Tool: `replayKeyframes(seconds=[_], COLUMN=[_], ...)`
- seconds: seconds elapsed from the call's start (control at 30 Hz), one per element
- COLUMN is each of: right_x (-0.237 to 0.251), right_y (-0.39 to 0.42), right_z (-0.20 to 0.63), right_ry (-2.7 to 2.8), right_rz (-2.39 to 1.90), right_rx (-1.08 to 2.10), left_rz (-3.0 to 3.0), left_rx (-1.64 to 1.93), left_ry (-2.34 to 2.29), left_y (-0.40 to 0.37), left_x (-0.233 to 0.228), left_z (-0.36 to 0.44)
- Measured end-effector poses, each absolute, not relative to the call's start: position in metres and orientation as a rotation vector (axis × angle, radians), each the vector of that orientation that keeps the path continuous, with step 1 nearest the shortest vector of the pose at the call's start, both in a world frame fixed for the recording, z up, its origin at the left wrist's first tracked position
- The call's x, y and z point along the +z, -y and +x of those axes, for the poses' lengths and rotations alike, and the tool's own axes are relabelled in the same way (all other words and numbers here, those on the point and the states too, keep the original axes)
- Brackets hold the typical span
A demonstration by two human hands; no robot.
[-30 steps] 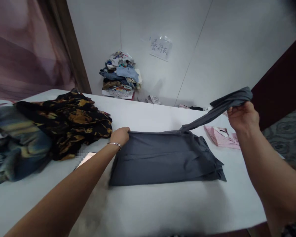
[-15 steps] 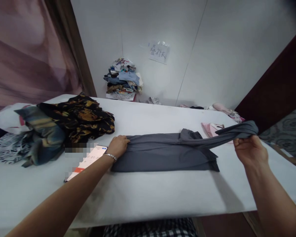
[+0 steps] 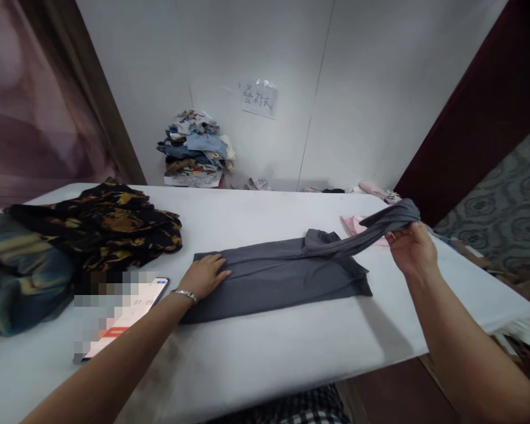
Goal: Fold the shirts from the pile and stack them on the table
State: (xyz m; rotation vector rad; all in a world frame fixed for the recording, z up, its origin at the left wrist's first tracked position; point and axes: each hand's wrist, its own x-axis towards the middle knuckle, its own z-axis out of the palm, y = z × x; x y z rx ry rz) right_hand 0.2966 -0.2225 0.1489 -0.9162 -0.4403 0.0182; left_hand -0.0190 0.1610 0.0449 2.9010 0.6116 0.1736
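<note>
Dark-grey cloth garment [image 3: 269, 288]: lengthwise left-to-right
Our left hand [image 3: 204, 277]: flat on left end
Our right hand [image 3: 413, 250]: pinching raised strip [image 3: 375, 229]

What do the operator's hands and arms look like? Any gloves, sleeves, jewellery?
Both hands are ungloved. The left hand has a silver-coloured bracelet at its wrist; the right hand has nothing visible at its wrist. Both forearms are bare as far as the view shows, with no sleeves in sight.
</note>
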Motion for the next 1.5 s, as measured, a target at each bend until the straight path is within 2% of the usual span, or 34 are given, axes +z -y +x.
replayKeyframes(seconds=[0.17,0.37,0.5,0.6,0.73,0.9,1.13,1.33,1.5], right_x=[0.18,0.189,0.16,0.118,0.068,0.045,0.04,0.033,0.033], right_y=[0.174,0.1,0.086,0.095,0.106,0.1,0.11,0.132,0.133], right_z=[0.271,0.222,0.248,0.292,0.326,0.328,0.343,0.346,0.338], right_ry=[0.643,1.117,1.033,0.857,0.921,1.114,1.068,0.931,0.959], right_rz=[-1.003,-1.254,-1.424,-1.808,-2.196,-2.168,-2.111,-2.086,-2.074], right_rx=[0.068,0.397,0.341,0.261,0.149,0.124,0.1,0.105,0.124], left_rz=[2.676,1.586,1.116,1.018,1.174,1.776,2.102,2.36,2.646], left_rx=[0.369,0.368,0.359,0.364,0.386,0.485,0.52,-0.009,-0.176], left_ry=[-0.62,-0.369,-0.549,-0.696,-0.739,-0.802,-1.01,-1.063,-1.072], left_y=[-0.139,-0.077,-0.068,-0.073,-0.077,-0.077,-0.078,-0.088,-0.093], left_x=[0.06,0.098,0.096,0.083,0.07,0.078,0.087,0.082,0.085], left_z=[-0.011,0.016,0.012,0.0,-0.013,-0.028,-0.057,-0.071,-0.075])
